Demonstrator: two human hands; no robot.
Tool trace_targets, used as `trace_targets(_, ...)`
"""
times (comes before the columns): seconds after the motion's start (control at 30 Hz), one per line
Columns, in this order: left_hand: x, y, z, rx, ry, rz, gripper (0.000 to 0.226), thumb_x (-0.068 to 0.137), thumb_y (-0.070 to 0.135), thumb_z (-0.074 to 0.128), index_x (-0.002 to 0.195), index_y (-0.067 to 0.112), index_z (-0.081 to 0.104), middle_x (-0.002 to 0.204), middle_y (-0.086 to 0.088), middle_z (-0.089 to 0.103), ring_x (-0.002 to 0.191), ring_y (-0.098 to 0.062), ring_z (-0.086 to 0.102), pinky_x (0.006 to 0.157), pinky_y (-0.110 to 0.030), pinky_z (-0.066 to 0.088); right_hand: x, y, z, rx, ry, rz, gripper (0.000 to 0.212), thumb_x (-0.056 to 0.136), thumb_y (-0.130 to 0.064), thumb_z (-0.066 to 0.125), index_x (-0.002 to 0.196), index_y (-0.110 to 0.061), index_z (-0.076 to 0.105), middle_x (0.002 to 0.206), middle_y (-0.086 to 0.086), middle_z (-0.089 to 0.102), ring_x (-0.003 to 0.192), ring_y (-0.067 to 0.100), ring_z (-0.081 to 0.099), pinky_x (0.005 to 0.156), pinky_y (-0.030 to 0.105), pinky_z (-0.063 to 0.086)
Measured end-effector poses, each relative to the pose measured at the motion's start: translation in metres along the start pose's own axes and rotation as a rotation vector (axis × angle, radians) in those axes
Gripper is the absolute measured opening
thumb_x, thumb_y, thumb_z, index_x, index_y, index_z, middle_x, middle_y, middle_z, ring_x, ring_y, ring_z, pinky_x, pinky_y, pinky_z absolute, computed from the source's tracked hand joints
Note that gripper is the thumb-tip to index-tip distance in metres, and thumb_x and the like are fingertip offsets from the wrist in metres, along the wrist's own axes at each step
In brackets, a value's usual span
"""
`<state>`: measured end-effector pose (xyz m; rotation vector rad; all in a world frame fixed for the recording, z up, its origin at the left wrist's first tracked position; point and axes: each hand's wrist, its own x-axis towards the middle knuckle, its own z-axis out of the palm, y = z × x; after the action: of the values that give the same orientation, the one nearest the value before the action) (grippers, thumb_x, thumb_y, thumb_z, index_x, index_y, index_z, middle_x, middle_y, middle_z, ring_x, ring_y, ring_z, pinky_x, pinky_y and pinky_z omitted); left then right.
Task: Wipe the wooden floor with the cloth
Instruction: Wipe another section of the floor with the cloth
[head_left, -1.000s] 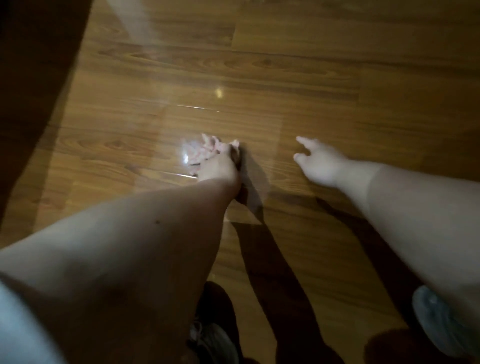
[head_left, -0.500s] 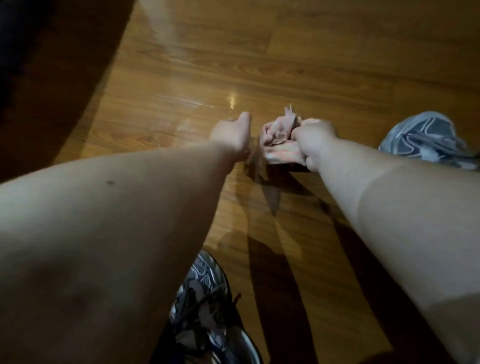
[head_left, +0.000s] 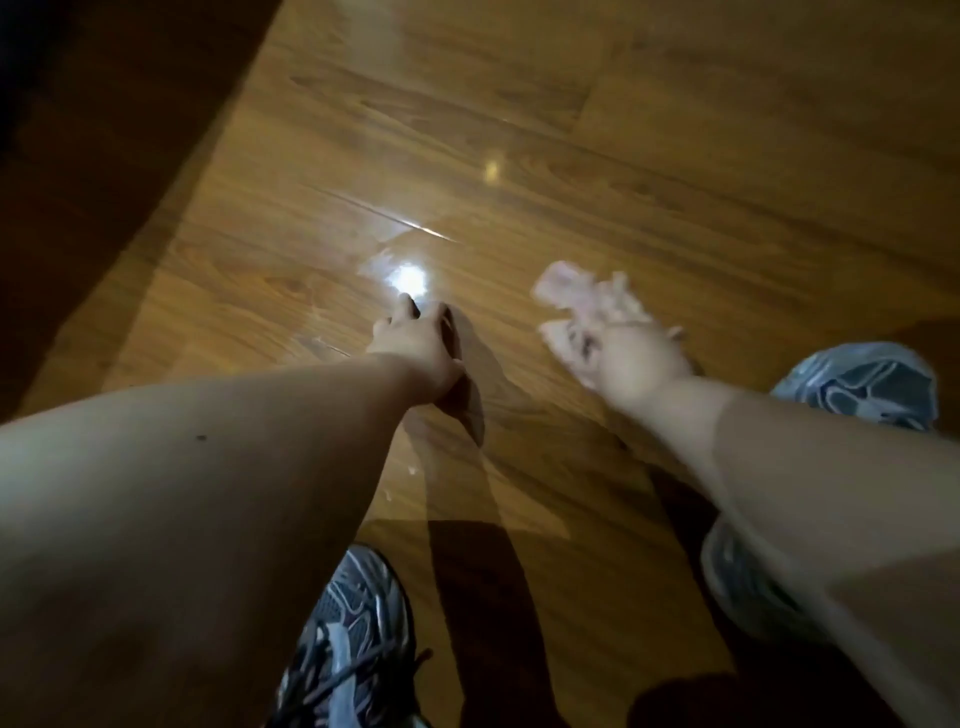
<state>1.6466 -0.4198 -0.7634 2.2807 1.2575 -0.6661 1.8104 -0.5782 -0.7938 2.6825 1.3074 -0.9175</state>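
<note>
Cloth (head_left: 589, 301) has switched over: left hand (head_left: 415, 345) hangs slack and empty mid-frame, right hand (head_left: 641, 361) clutches it centre-right, seemingly ready to wipe the wooden floor (head_left: 701, 171).

Glossy wooden floor (head_left: 675, 171), bright glare spot (head_left: 408, 278), dark shadow (head_left: 78, 208) left

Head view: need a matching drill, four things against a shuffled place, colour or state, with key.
Column 1
1. left hand
2. right hand
3. cloth
4. laced shoe

Column 2
a. pale pink, bunched
b. grey, at the bottom edge of the picture
c. holds nothing, beside the glare on the floor
d. grips the cloth

Pairs: 1-c; 2-d; 3-a; 4-b
</note>
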Motion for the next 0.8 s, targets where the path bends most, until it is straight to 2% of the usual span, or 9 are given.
trace_targets(0.07,0.002,0.003,-0.004,0.016,-0.009,0.006,0.064,0.087,0.037,0.062,0.142,0.028,0.031,0.155,-0.008,0.013,0.138,-0.037,0.020,0.109,-0.048,0.031,0.012,0.023,-0.017,0.088,0.075,0.275,0.058,0.100,-0.040,0.036,0.153,-0.020,0.023,0.162,0.017,0.002,0.149,0.032,-0.003,0.119,0.049,0.006)
trace_targets(0.17,0.005,-0.005,-0.011,-0.018,0.012,-0.063,0.067,0.090,0.038,0.060,0.146,0.031,0.025,0.161,-0.004,-0.005,0.147,-0.033,-0.001,0.114,-0.056,0.021,0.024,-0.007,-0.020,0.178,0.113,0.474,0.059,0.099,-0.037,0.025,0.153,-0.013,0.023,0.160,0.021,0.000,0.147,0.037,-0.006,0.117,0.054,0.000)
trace_targets(0.23,0.014,-0.012,-0.010,-0.059,0.034,-0.108,0.067,0.090,0.038,0.059,0.147,0.032,0.024,0.161,-0.002,-0.010,0.147,-0.032,-0.004,0.113,-0.058,0.021,0.024,-0.040,-0.009,0.163,0.117,0.351,0.061,0.098,-0.040,0.025,0.154,-0.019,0.017,0.160,0.020,-0.009,0.147,0.034,-0.013,0.116,0.050,-0.005)
trace_targets(0.33,0.021,-0.026,-0.009,-0.083,0.064,-0.157,0.072,0.089,0.040,0.060,0.148,0.036,0.019,0.161,-0.001,-0.011,0.147,-0.032,-0.005,0.112,-0.061,0.019,0.014,-0.062,0.012,0.001,0.098,-0.173,0.055,0.102,-0.037,0.027,0.154,-0.032,0.013,0.162,0.006,-0.011,0.148,0.025,-0.014,0.118,0.041,-0.007)
trace_targets(0.4,0.032,-0.036,-0.007,-0.089,0.088,-0.176,0.076,0.087,0.045,0.061,0.149,0.038,0.017,0.161,-0.001,-0.011,0.147,-0.032,-0.006,0.112,-0.061,0.016,0.032,-0.048,0.002,-0.066,0.053,-0.375,0.053,0.103,-0.032,0.030,0.154,-0.035,0.015,0.163,-0.001,-0.006,0.149,0.020,-0.008,0.118,0.037,-0.006)
trace_targets(0.5,0.044,-0.048,-0.012,-0.075,0.142,-0.155,0.082,0.085,0.053,0.061,0.150,0.039,0.013,0.161,-0.003,-0.010,0.147,-0.031,-0.006,0.117,-0.053,0.013,0.067,-0.005,-0.029,-0.105,0.136,-0.261,0.054,0.103,-0.028,0.034,0.154,-0.028,0.019,0.163,0.004,-0.001,0.149,0.025,0.000,0.119,0.039,0.000)
trace_targets(0.7,0.073,-0.039,-0.029,-0.087,0.178,-0.121,0.081,0.089,0.050,0.056,0.152,0.038,0.007,0.161,0.002,-0.009,0.148,-0.026,-0.007,0.117,-0.051,0.009,0.128,0.027,-0.081,0.163,0.217,0.377,0.056,0.103,-0.029,0.030,0.155,-0.020,0.011,0.162,0.014,-0.004,0.149,0.031,-0.005,0.119,0.046,0.000)
trace_targets(0.77,0.072,-0.037,-0.029,-0.088,0.230,-0.120,0.075,0.092,0.041,0.052,0.153,0.034,0.009,0.162,0.006,-0.007,0.148,-0.021,-0.006,0.118,-0.050,0.007,0.126,-0.014,-0.067,0.103,0.207,0.296,0.054,0.103,-0.031,0.025,0.155,-0.020,0.013,0.162,0.013,-0.003,0.149,0.030,-0.007,0.120,0.048,0.000)
trace_targets(0.8,0.083,-0.031,-0.031,-0.078,0.257,-0.105,0.072,0.093,0.039,0.050,0.153,0.034,0.009,0.162,0.007,-0.007,0.148,-0.020,-0.006,0.118,-0.049,0.006,0.129,-0.032,-0.058,0.012,0.205,0.107,0.053,0.103,-0.028,0.026,0.154,-0.021,0.017,0.162,0.013,-0.002,0.149,0.029,-0.007,0.120,0.047,-0.001)
